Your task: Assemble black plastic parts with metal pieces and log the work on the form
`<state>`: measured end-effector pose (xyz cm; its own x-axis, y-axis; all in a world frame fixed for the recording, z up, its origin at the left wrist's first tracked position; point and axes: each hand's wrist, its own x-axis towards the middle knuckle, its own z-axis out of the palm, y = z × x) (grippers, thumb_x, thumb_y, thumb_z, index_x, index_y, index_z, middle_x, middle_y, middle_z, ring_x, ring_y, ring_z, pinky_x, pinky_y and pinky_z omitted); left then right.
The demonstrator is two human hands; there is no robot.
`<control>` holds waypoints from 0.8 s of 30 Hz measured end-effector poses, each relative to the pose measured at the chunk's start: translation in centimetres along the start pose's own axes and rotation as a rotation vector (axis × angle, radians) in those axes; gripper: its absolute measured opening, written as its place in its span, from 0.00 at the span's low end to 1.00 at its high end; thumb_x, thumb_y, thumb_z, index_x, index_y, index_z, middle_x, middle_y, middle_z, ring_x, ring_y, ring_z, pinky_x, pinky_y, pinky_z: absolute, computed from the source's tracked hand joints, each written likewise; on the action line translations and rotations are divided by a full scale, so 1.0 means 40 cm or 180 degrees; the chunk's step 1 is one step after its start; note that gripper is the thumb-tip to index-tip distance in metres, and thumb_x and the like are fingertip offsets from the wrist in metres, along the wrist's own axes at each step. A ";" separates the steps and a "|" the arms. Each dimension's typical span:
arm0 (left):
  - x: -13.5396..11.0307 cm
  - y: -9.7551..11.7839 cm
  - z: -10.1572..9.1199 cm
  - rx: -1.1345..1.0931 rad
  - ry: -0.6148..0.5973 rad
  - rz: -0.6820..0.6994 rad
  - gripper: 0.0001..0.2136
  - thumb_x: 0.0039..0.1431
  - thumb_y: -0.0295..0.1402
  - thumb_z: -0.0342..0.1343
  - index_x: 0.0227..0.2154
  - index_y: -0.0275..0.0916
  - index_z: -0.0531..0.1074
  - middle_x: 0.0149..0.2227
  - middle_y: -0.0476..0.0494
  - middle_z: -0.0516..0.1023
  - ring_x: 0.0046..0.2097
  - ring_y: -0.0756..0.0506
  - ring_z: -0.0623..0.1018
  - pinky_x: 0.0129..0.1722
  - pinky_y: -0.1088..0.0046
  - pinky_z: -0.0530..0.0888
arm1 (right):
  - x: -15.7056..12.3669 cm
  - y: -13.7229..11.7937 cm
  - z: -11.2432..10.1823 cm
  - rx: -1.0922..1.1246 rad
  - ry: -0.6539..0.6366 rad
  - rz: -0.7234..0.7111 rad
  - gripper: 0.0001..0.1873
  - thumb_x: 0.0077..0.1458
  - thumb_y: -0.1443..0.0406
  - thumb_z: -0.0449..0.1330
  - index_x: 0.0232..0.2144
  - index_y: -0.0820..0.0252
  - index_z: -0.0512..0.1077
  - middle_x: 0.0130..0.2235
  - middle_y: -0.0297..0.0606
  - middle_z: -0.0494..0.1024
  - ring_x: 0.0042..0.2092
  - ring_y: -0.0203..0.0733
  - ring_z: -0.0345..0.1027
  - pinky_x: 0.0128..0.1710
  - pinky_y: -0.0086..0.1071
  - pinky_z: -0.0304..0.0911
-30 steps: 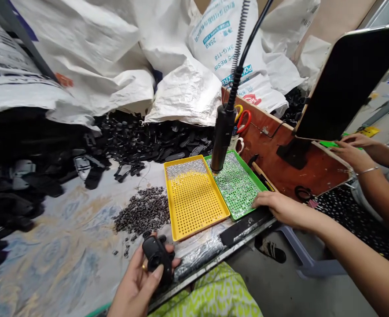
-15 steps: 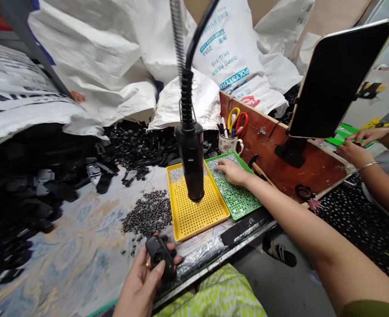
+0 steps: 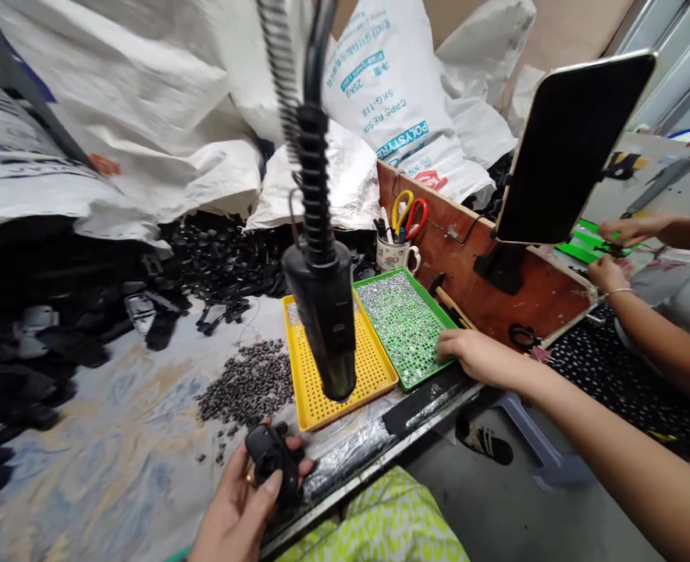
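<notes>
My left hand (image 3: pixel 243 496) is closed around a black plastic part (image 3: pixel 270 457) with a round hole, above the table's front edge. My right hand (image 3: pixel 471 355) is at the near right edge of the green tray (image 3: pixel 408 382), its fingers curled together; whatever is between them is hidden. Small silvery metal pieces (image 3: pixel 400 312) cover much of that tray. Between my hands hangs a black electric screwdriver (image 3: pixel 325 312) on a coiled cord, in front of the yellow tray (image 3: pixel 374 343), whose far end holds more silvery pieces.
Left of the yellow tray lies a pile of small dark rings (image 3: pixel 251 378). Black plastic parts (image 3: pixel 222 257) heap up under white sacks (image 3: pixel 169 117). A mug with scissors (image 3: pixel 393 254), a hammer (image 3: pixel 453 307) and a mounted phone (image 3: pixel 573 148) stand right. A co-worker's hands (image 3: pixel 614 250) work beyond the partition.
My right hand has moved from the green tray's far part to its near right edge. The left hand keeps its black part. The whole view has shifted slightly.
</notes>
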<state>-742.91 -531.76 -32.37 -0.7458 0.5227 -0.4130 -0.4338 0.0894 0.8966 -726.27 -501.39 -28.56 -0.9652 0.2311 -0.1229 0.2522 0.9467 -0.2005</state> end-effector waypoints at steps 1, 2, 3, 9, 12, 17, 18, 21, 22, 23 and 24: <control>-0.001 0.000 0.001 -0.0005 0.0002 0.0008 0.35 0.39 0.45 0.64 0.52 0.42 0.60 0.41 0.42 0.77 0.38 0.41 0.78 0.38 0.73 0.73 | 0.032 0.000 0.002 -0.0030 -0.0058 -0.0073 0.20 0.41 0.82 0.48 0.29 0.59 0.73 0.33 0.36 0.73 0.36 0.35 0.67 0.37 0.25 0.60; -0.002 0.000 0.002 -0.0003 0.0015 0.0023 0.36 0.39 0.45 0.64 0.52 0.42 0.60 0.41 0.42 0.77 0.38 0.41 0.78 0.37 0.73 0.73 | 0.070 0.002 0.003 -0.0070 -0.0074 -0.0105 0.19 0.40 0.82 0.49 0.28 0.60 0.72 0.32 0.35 0.72 0.35 0.35 0.67 0.36 0.24 0.60; -0.003 0.000 0.003 0.0004 0.0040 0.0041 0.36 0.39 0.45 0.64 0.52 0.42 0.60 0.41 0.41 0.77 0.38 0.41 0.78 0.36 0.72 0.74 | 0.112 0.006 0.003 -0.0129 -0.0016 -0.0068 0.18 0.40 0.82 0.50 0.27 0.60 0.72 0.32 0.36 0.72 0.34 0.35 0.66 0.35 0.25 0.59; -0.008 0.004 0.012 -0.0011 0.0137 0.0109 0.33 0.39 0.44 0.64 0.50 0.41 0.62 0.42 0.41 0.77 0.37 0.41 0.78 0.34 0.73 0.74 | 0.316 0.062 -0.029 -0.0630 0.0755 0.0456 0.15 0.56 0.75 0.45 0.39 0.65 0.69 0.43 0.50 0.68 0.46 0.46 0.61 0.45 0.37 0.55; -0.010 0.003 0.013 -0.0050 0.0168 0.0131 0.33 0.39 0.44 0.64 0.50 0.42 0.62 0.41 0.41 0.77 0.36 0.40 0.78 0.34 0.72 0.74 | 0.306 0.076 -0.022 -0.0798 0.0737 0.0484 0.14 0.58 0.73 0.45 0.37 0.65 0.70 0.42 0.50 0.69 0.48 0.48 0.61 0.50 0.43 0.50; -0.004 -0.007 0.002 -0.0045 0.0095 0.0114 0.34 0.40 0.45 0.64 0.52 0.44 0.60 0.41 0.43 0.77 0.38 0.40 0.78 0.37 0.73 0.74 | 0.116 0.049 0.017 -0.0879 0.0471 0.0387 0.14 0.57 0.74 0.45 0.38 0.64 0.70 0.41 0.47 0.72 0.47 0.47 0.64 0.49 0.44 0.52; -0.002 -0.009 -0.001 -0.0026 0.0058 0.0101 0.35 0.40 0.45 0.64 0.53 0.44 0.60 0.41 0.43 0.77 0.38 0.41 0.78 0.37 0.74 0.74 | 0.068 0.040 0.022 -0.0855 0.0406 0.0355 0.15 0.56 0.75 0.45 0.38 0.63 0.70 0.41 0.46 0.72 0.46 0.45 0.64 0.47 0.42 0.54; 0.005 -0.012 -0.009 0.0029 -0.0040 0.0039 0.36 0.41 0.45 0.64 0.54 0.44 0.58 0.41 0.43 0.77 0.39 0.40 0.78 0.37 0.74 0.73 | -0.055 0.016 0.032 -0.0644 0.0497 0.0304 0.22 0.50 0.79 0.45 0.42 0.60 0.70 0.48 0.45 0.71 0.49 0.44 0.64 0.47 0.39 0.56; 0.007 -0.012 -0.011 0.0037 -0.0061 0.0026 0.37 0.40 0.45 0.64 0.55 0.44 0.58 0.41 0.42 0.77 0.39 0.41 0.78 0.37 0.75 0.73 | -0.084 0.009 0.035 -0.0547 0.0641 0.0315 0.23 0.49 0.79 0.45 0.44 0.60 0.69 0.50 0.45 0.69 0.50 0.44 0.63 0.47 0.40 0.57; 0.009 -0.012 -0.012 0.0038 -0.0072 0.0019 0.37 0.40 0.45 0.64 0.55 0.44 0.57 0.41 0.42 0.77 0.39 0.41 0.78 0.37 0.75 0.73 | -0.104 0.004 0.038 -0.0442 0.0811 0.0328 0.24 0.49 0.79 0.45 0.45 0.59 0.69 0.51 0.45 0.69 0.51 0.45 0.63 0.48 0.41 0.57; 0.010 -0.012 -0.012 0.0028 -0.0071 0.0017 0.38 0.39 0.45 0.64 0.55 0.44 0.57 0.41 0.42 0.77 0.38 0.41 0.78 0.37 0.75 0.74 | -0.115 -0.001 0.040 -0.0344 0.0970 0.0333 0.24 0.50 0.78 0.45 0.45 0.59 0.69 0.51 0.46 0.69 0.51 0.45 0.63 0.48 0.42 0.57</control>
<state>-743.23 -531.98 -33.04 -0.7366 0.5420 -0.4046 -0.4253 0.0940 0.9002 -721.72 -502.86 -29.53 -0.9151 0.3692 0.1621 0.3578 0.9289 -0.0958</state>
